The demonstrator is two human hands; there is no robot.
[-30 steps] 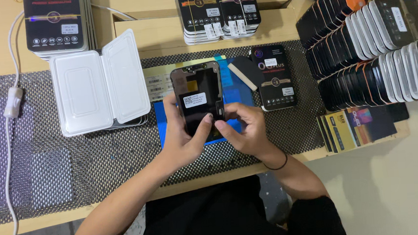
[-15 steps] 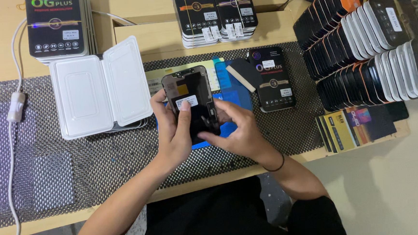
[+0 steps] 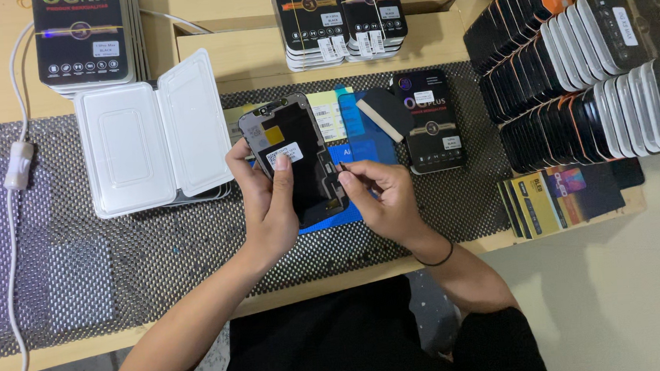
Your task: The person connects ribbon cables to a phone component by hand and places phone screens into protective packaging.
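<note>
Lowered and tilted since a second ago, the phone screen panel (image 3: 298, 161) sits gripped in the left hand (image 3: 270, 204) above the counter (image 3: 158, 249), long axis running away-left, while the right hand (image 3: 380, 198) pinches its lower right edge.
</note>
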